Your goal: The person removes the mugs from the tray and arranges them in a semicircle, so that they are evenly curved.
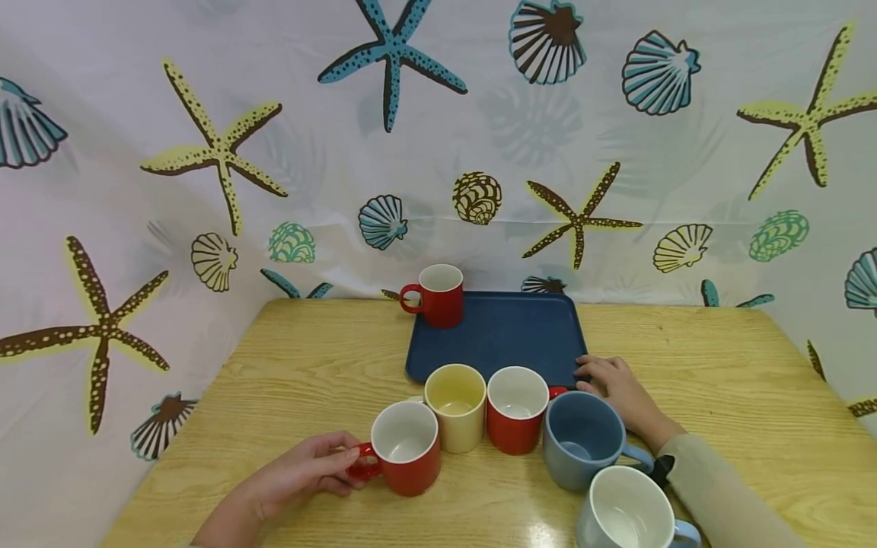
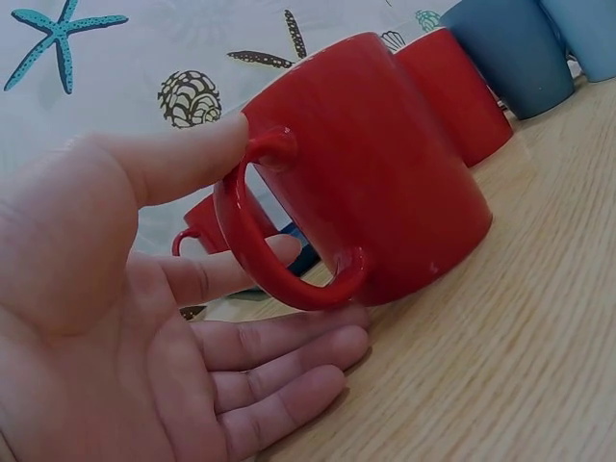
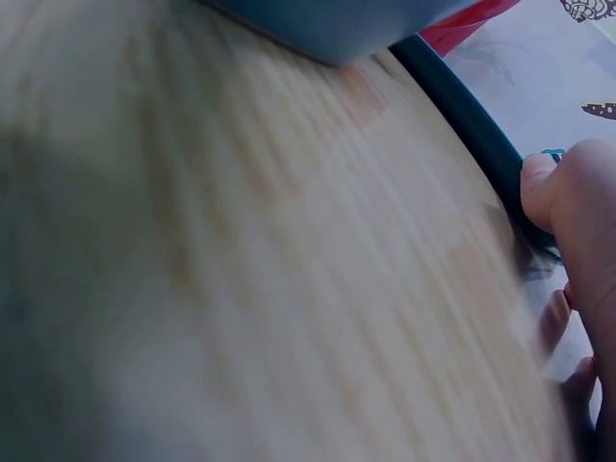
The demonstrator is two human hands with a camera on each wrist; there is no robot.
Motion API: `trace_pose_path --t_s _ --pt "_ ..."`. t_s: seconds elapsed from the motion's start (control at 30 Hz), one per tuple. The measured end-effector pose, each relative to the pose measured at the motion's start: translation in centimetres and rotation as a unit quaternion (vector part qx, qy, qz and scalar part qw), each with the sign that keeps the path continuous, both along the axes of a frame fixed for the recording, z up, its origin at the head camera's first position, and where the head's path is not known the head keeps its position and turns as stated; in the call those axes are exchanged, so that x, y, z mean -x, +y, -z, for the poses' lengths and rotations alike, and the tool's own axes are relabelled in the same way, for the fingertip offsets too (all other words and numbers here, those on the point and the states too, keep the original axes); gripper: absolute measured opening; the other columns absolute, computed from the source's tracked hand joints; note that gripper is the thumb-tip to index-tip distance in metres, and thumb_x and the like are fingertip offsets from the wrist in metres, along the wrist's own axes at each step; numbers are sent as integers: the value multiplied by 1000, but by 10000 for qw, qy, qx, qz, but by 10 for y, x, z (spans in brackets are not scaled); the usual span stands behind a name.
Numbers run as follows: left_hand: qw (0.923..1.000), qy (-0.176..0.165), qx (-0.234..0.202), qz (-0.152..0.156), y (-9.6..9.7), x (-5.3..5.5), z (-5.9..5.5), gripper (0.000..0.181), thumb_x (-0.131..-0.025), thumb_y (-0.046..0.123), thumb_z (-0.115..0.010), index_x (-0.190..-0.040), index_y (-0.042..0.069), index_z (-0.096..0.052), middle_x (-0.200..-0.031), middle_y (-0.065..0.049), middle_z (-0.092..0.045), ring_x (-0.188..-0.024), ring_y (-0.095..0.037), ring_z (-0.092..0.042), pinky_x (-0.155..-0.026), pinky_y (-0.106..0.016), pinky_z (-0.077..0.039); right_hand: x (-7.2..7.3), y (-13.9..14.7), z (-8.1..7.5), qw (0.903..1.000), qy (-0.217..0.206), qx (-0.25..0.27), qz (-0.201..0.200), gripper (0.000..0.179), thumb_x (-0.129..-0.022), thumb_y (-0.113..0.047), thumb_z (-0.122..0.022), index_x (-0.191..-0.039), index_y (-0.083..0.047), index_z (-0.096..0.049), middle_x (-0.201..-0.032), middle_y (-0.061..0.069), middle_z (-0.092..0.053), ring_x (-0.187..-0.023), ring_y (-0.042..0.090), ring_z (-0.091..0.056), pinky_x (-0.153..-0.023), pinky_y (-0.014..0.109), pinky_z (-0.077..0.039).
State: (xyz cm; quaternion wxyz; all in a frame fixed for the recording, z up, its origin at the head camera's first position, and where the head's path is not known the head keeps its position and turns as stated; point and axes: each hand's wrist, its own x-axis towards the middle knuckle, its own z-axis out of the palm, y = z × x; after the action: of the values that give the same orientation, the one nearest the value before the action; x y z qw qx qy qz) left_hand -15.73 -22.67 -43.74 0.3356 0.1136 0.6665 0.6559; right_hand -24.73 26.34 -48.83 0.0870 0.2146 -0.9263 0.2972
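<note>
My left hand point(image 1: 318, 464) pinches the handle of a red mug point(image 1: 414, 476) with a white inside, at the left end of a row of mugs. In the left wrist view the thumb lies on top of that handle, the index finger is behind its loop, and the other fingers extend loosely below. At the near right corner of a dark blue tray point(image 1: 514, 327), my right hand point(image 1: 620, 388) grips the rim between thumb and fingers. Another red mug point(image 1: 444, 308) stands upright on the tray's far left part, handle to the left.
Right of the held mug stand a cream mug point(image 1: 462, 434), a third red mug point(image 1: 514, 438) and a blue mug point(image 1: 572, 464). A light blue mug point(image 1: 626, 510) sits nearest, beside the right sleeve point(image 1: 726, 487). Behind the wooden table point(image 1: 322, 358) hangs a patterned cloth point(image 1: 438, 167).
</note>
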Motion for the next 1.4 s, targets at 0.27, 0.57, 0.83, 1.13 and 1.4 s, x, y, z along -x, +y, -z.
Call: trace_pose_path --t_s 0.27,0.57,0.83,1.13,1.4 --pt "9994 325 151 -10 -4 3 -1 23 -99 24 -45 -106 5 -56 -102 -8 -61 -89 -23 -60 -80 -34 -51 1 1 4 10000 42 -19 6 31 -91 -33 -60 -114 -12 -63 -134 9 -49 -114 28 -42 -90 53 -39" --pt "9981 481 344 -173 -6 6 -3 37 -100 33 -41 -105 1 -58 -98 -9 -64 -88 -22 -62 -79 -33 -50 3 0 1 9997 -16 -216 128 35 -92 -38 -56 -114 -12 -64 -137 10 -47 -116 30 -42 -92 53 -38" --pt "9943 466 669 -687 -6 14 -5 43 -99 40 -40 -100 3 -61 -98 -10 -66 -89 -22 -61 -78 -34 -50 2 -1 2 9992 9 -337 203 39 -92 -39 -56 -117 -10 -63 -139 10 -44 -119 32 -41 -94 54 -38" --pt "9871 545 1080 -1052 -3 25 -14 61 -95 54 -39 -105 -3 -60 -108 -14 -65 -95 -26 -62 -81 -36 -49 1 -1 1 9994 -7 -254 242 37 -91 -39 -58 -115 -10 -65 -141 10 -41 -123 34 -39 -95 56 -37" --pt "9850 640 1191 -1068 2 43 -20 68 -95 57 -33 -104 -4 -60 -109 -14 -63 -98 -30 -60 -84 -39 -49 1 0 -2 9995 16 -195 254 34 -90 -34 -62 -112 -9 -66 -139 14 -42 -122 37 -39 -95 57 -35"
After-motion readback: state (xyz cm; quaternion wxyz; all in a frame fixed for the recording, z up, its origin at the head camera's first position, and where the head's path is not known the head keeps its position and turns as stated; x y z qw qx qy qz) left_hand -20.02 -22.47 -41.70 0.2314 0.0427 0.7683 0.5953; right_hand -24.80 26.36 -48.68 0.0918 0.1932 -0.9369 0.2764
